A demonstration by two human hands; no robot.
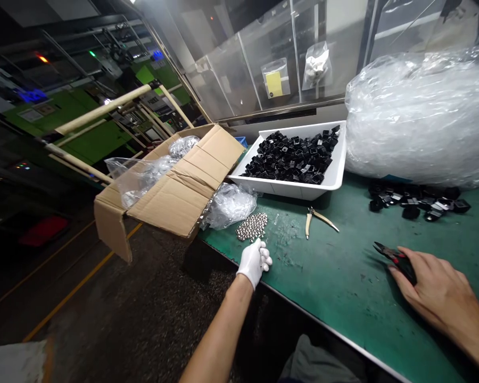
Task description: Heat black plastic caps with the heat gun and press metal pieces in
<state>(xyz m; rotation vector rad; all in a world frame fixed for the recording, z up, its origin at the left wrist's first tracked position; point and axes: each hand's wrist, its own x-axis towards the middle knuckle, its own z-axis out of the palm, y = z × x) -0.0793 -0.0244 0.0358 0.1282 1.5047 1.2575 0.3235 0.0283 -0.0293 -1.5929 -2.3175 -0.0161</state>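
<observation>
My left grip (254, 263), white cotton glove, is closed narrow on a thin pale sliver (260, 256), too small to name. It hovers at the near edge of the green tabletop (335, 298). My right grip (443, 303), bare, is closed around red-and-black side cutters (397, 261), jaws pointing left, resting on the tabletop.

Just ahead of the left grip: a loose patch of steel balls (252, 226), not touching the glove. Right of those, between both grips: small pliers with tan handles (317, 219), lying open.

Ahead of the right grip: loose black square plastic parts (415, 203), on the tabletop. Ahead of the left grip, farther on: white tray (335, 159) heaped with similar black parts (291, 159). Beside the steel balls: crumpled clear plastic bag (229, 206).

Farther left of the tray: open cardboard box (171, 197) holding clear bagged items (143, 178). Far right: big clear plastic-wrapped bundle (419, 117). Beyond the tray: two small bags (316, 66) behind a glass panel.
</observation>
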